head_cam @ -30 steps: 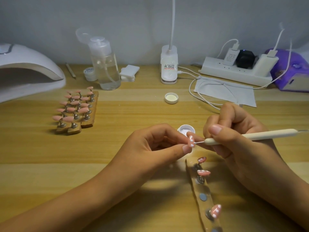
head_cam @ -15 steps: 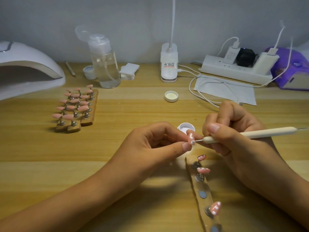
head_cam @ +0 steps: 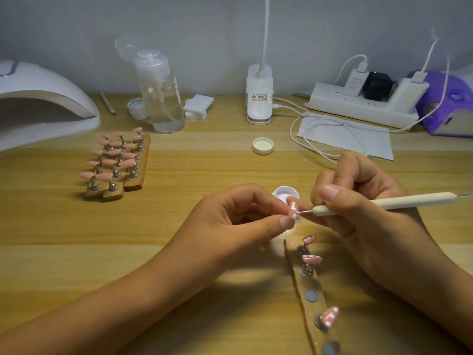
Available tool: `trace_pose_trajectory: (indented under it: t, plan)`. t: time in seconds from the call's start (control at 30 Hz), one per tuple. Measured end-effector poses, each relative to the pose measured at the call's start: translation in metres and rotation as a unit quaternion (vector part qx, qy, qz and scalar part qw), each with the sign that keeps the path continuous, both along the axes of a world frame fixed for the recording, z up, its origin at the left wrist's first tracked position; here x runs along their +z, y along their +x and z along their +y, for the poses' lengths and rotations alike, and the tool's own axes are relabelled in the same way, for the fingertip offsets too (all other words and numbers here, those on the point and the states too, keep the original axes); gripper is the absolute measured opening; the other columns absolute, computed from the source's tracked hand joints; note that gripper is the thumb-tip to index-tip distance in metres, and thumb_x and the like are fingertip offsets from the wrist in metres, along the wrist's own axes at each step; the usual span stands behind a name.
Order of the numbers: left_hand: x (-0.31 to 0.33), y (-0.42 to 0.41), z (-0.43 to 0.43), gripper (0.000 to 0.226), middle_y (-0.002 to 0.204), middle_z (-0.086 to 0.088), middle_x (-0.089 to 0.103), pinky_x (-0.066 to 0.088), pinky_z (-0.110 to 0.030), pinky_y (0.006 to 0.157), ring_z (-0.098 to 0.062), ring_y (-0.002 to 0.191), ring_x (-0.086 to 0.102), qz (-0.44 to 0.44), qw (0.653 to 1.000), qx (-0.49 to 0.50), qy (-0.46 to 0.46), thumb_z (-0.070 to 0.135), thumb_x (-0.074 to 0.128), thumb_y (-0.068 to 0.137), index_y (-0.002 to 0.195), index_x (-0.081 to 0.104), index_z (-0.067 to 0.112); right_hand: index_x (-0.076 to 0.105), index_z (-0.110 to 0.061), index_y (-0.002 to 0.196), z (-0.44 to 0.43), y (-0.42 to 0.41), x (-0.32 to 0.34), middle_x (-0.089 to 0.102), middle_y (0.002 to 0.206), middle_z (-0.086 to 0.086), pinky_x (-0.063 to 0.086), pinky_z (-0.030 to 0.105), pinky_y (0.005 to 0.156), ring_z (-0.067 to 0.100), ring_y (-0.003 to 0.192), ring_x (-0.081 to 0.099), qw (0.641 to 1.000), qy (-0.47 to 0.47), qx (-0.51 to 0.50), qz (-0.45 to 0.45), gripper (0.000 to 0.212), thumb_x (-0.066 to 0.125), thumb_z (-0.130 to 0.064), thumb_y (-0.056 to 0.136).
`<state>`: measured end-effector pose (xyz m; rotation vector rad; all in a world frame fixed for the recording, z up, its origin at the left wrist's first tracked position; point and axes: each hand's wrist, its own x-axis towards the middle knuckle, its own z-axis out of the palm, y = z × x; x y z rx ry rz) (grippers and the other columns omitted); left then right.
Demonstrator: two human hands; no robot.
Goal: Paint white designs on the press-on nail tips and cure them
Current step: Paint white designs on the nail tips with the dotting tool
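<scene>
Pale wood grain in light and dark bands covers the table (head_cam: pixel 102 239), which ends at a plain grey wall (head_cam: pixel 230 34). Over its middle the left hand (head_cam: pixel 230 219) pinches a pink nail tip (head_cam: pixel 293 210) between thumb and forefinger, the other fingers curled under. The tip stands nearly upright and carries several small white dots down its face. The right hand (head_cam: pixel 371 226) grips a cream dotting tool (head_cam: pixel 399 201) like a pen, and the tool's thin metal point touches the lower end of the held tip.

Just beyond the fingertips of both hands sits a small open pot (head_cam: pixel 285 194) with a white inside. Below the right hand, towards the person, a wooden strip (head_cam: pixel 307 283) lies on the table with 3 dotted tips (head_cam: pixel 311 258) on metal stands and bare round discs between them. Well to the left of the left hand a wooden rack (head_cam: pixel 139 172) carries rows of plain pink tips, and beyond it the white curing lamp (head_cam: pixel 38 98) opens towards the table.

Behind the hands stand a clear pump bottle (head_cam: pixel 161 98), a loose white lid (head_cam: pixel 262 146), a clip lamp base (head_cam: pixel 259 98) and a power strip (head_cam: pixel 358 106) with plugs and white cables.
</scene>
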<state>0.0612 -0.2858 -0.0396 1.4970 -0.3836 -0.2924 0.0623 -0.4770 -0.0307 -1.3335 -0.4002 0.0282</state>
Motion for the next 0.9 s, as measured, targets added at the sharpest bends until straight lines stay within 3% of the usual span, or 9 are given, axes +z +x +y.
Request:
trace_pose_trajectory:
  t: [0.33, 0.53, 0.9]
  plan:
    - [0.0013, -0.0005, -0.0001, 0.008, 0.089, -0.008, 0.075, 0.051, -0.022, 0.072, -0.01, 0.078, 0.064, 0.002, 1.0, 0.005, 0.003, 0.017, 0.073, 0.075, 0.082, 0.075, 0.02, 0.051, -0.025, 0.065, -0.0008, 0.0005, -0.0008, 0.051, 0.058, -0.004, 0.041, 0.044, 0.077, 0.006, 0.056, 0.049, 1.0, -0.007, 0.01, -0.012, 0.024, 0.073, -0.026, 0.075]
    - [0.0008, 0.0003, -0.0008, 0.008, 0.088, -0.003, 0.076, 0.052, -0.023, 0.073, -0.01, 0.08, 0.064, 0.003, 1.0, 0.002, 0.003, 0.017, 0.073, 0.075, 0.082, 0.075, 0.019, 0.051, -0.022, 0.064, -0.0002, 0.0009, -0.0009, 0.051, 0.057, -0.003, 0.051, 0.022, 0.071, 0.005, 0.054, 0.051, 1.0, 0.008, 0.01, -0.008, 0.019, 0.064, -0.019, 0.077]
    - [0.001, -0.0004, -0.0002, 0.008, 0.085, -0.004, 0.074, 0.051, -0.021, 0.071, -0.009, 0.077, 0.063, 0.0, 1.0, 0.003, 0.003, 0.017, 0.074, 0.075, 0.081, 0.075, 0.022, 0.05, -0.022, 0.063, 0.0005, 0.0, 0.0006, 0.05, 0.057, -0.002, 0.049, 0.03, 0.072, 0.007, 0.054, 0.048, 1.0, -0.004, 0.002, 0.004, 0.018, 0.065, -0.021, 0.074]
